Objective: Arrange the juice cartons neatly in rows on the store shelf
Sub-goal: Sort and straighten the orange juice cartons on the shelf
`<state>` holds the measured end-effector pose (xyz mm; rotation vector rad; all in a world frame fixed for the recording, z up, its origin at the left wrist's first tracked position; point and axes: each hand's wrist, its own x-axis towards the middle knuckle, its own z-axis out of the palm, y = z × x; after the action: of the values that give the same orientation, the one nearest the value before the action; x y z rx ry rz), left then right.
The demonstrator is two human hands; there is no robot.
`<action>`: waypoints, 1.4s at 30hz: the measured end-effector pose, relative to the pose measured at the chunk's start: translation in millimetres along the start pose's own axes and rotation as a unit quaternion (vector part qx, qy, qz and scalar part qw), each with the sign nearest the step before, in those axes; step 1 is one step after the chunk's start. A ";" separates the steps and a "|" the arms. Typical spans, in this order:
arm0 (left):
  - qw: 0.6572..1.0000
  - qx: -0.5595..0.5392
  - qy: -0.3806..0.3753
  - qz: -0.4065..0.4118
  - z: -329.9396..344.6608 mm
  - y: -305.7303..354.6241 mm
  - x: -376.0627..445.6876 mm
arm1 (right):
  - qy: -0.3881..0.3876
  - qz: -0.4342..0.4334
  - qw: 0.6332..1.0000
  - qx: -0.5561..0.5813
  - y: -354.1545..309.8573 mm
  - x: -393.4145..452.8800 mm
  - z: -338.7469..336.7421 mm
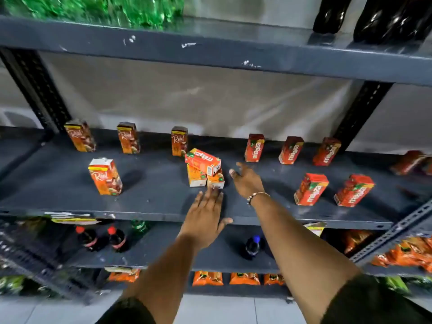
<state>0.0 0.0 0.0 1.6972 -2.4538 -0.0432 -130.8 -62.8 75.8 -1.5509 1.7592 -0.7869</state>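
Reaching over the front lip of the middle shelf (58, 183), both hands are flat, fingers spread, and holding nothing. Left hand (205, 213) hovers just before the small heap at shelf centre; fingertips near the lower cartons, contact not certain. Right hand (245, 181) sits just right of the heap, palm turned toward it.

Heap: a Maaza carton (203, 161) lies on its side across two lower cartons (205, 177). Its long axis runs roughly left-right, tilted down to the right, printed face up, top end pointing right.

Handling, judged: small filled paperboard box, light, stiff along edges, faces dent if squeezed, coating slightly slick. Best taken across the two narrow sides at mid-length, then turned upright.

Outward: Real cartons (129, 137) stand upright in the back row at left, one more (105, 176) in front. Maaza cartons (291, 150) stand upright at right, back and front, widely spaced, some turned askew.
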 end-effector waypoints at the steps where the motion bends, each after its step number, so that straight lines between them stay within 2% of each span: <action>1: 1.000 -0.001 0.004 0.011 5.1 1.2 1.1 | 0.006 0.001 1.000 0.007 -1.0 4.1 -0.5; 9: 0.992 0.006 0.002 0.124 15.9 -10.6 32.4 | -0.031 -0.014 0.999 -0.015 -20.5 33.4 12.3; 15: 0.992 -0.008 0.013 0.129 20.2 -12.1 33.6 | -0.089 -0.019 0.993 -0.077 -32.5 57.7 28.6; 19: 0.991 -0.020 0.017 0.128 19.1 -12.1 33.7 | -0.079 -0.033 0.982 -0.167 -38.9 67.1 37.7; 24: 0.991 -0.018 0.023 0.130 17.5 -12.1 33.4 | -0.113 0.033 0.981 -0.151 -47.7 68.7 35.7; 27: 0.991 -0.020 0.012 0.132 17.6 -12.2 33.6 | -0.160 0.118 0.980 -0.031 -55.0 67.3 27.9; 30: 0.991 -0.017 0.012 0.131 16.9 -11.3 33.2 | -0.228 0.216 0.941 0.126 -56.2 62.3 20.9; 33: 0.992 -0.013 0.017 0.125 16.6 -11.3 32.4 | -0.238 0.258 0.917 0.189 -45.7 54.5 19.0; 36: 0.993 -0.021 0.016 0.112 15.1 -9.8 30.0 | -0.231 0.258 0.900 0.264 -36.5 37.9 11.1; 40: 0.993 -0.033 0.022 0.115 15.3 -9.7 29.6 | -0.150 0.222 0.871 0.411 -13.3 18.6 -6.1; 42: 0.993 -0.034 0.021 0.115 17.2 -10.5 30.8 | -0.114 0.176 0.885 0.416 10.4 11.4 -16.9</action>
<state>-3.3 -33.6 -14.7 1.3665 -2.5674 -0.0620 -151.5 -72.6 76.8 -0.6866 1.2115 -0.9488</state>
